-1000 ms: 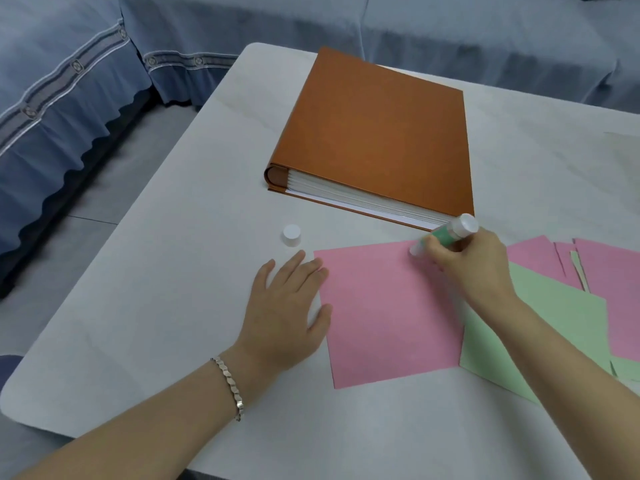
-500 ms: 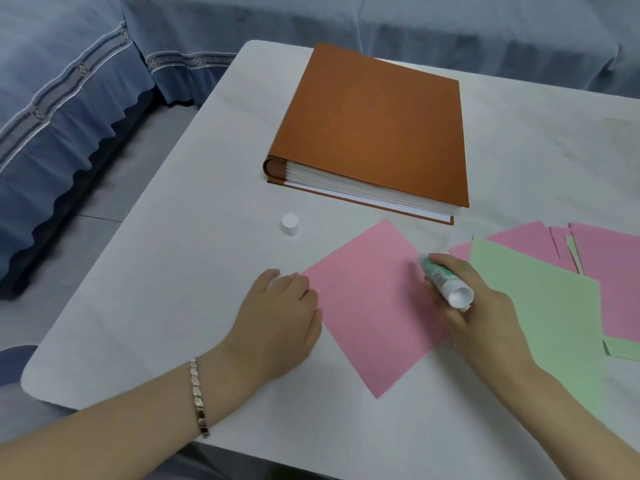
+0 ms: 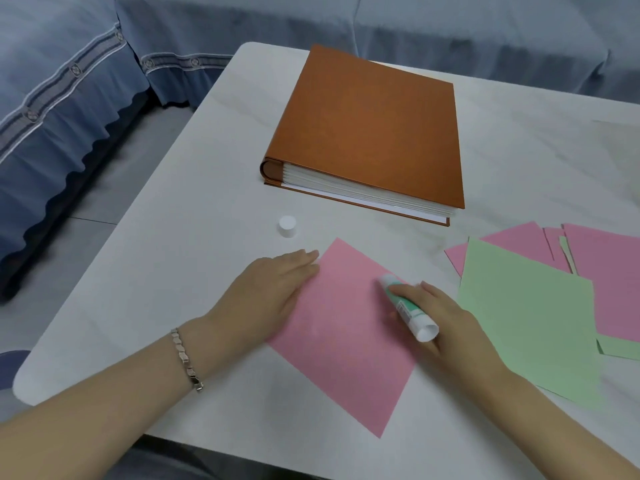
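Note:
A pink square sheet (image 3: 349, 344) lies turned like a diamond on the white table (image 3: 194, 265). My left hand (image 3: 266, 296) rests flat on its left edge with straight fingers. My right hand (image 3: 440, 320) grips a green and white glue stick (image 3: 407, 308), whose tip points at the pink sheet's upper right part. The stick's white cap (image 3: 287, 226) stands alone on the table, beyond my left hand.
A closed brown album (image 3: 370, 129) lies at the back of the table. A green sheet (image 3: 526, 317) and several pink sheets (image 3: 609, 271) overlap at the right. Blue covered sofas (image 3: 69, 109) surround the table at left and back.
The pink sheet has turned further into a diamond and slid nearer. My right hand swung the glue stick round from the sheet's far corner onto its right part. My left hand stayed on the left edge.

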A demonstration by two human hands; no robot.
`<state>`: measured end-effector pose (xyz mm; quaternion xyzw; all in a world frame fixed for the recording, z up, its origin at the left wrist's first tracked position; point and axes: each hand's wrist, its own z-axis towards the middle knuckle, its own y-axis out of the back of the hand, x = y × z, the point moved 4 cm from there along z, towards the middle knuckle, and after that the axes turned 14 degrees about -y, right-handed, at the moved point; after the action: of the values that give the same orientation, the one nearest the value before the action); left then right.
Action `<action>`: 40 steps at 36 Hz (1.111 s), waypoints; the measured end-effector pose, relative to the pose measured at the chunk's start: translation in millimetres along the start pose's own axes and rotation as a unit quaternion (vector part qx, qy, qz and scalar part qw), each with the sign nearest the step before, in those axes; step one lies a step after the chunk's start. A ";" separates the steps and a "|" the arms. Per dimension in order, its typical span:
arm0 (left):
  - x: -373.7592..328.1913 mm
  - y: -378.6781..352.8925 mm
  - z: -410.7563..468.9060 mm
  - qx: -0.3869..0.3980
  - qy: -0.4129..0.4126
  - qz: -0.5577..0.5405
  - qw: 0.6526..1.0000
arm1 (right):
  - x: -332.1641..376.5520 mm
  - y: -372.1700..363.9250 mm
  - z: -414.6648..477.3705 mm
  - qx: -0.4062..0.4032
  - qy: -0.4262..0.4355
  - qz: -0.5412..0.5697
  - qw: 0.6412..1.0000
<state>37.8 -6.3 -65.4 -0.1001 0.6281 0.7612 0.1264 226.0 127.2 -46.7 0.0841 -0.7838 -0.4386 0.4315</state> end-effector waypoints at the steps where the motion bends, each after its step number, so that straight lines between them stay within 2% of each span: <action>1: 1.0 -2.6 -2.5 0.006 -0.009 0.003 1.000 | -0.6 3.7 1.1 -0.012 -0.007 0.016 1.000; 5: -2.5 -7.1 -9.0 -0.003 -0.031 0.029 0.999 | 1.6 23.9 4.2 -0.104 -0.024 0.153 0.983; 9: -15.4 -10.0 -9.0 -0.028 -0.043 0.051 0.997 | 1.4 41.1 11.1 -0.173 -0.021 0.217 0.961; 14: -35.3 -17.2 -6.4 -0.046 -0.029 0.052 0.997 | 2.3 43.9 19.0 -0.183 -0.053 0.265 0.945; 17: -39.7 -13.3 -5.8 -0.089 -0.031 0.049 0.994 | 2.8 37.0 22.9 -0.160 -0.091 0.278 0.943; 20: -25.7 -11.5 -6.2 -0.126 0.011 0.032 0.991 | 8.3 28.0 26.7 -0.131 -0.117 0.276 0.945; 23: -8.6 -14.3 -3.8 -0.106 0.050 0.004 0.993 | 19.7 17.5 32.1 -0.100 -0.124 0.266 0.951; 30: -4.1 -15.1 8.2 -0.056 0.055 0.022 0.997 | 49.7 -5.5 45.0 -0.066 -0.118 0.216 0.967; 33: -3.3 -19.7 8.5 -0.041 0.055 0.042 0.997 | 55.0 -13.0 48.7 -0.062 -0.106 0.158 0.980; 36: -2.6 -21.1 7.6 -0.050 0.065 0.035 0.996 | 57.3 -19.3 49.8 -0.062 -0.101 0.102 0.988; 40: -1.1 -22.0 6.8 -0.059 0.055 0.043 0.996 | 59.5 -20.2 50.2 -0.080 -0.094 0.088 0.988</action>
<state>45.9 4.1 -84.2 -0.1214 0.5921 0.7949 0.0527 146.8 115.5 -38.4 -0.0616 -0.7874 -0.4663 0.3985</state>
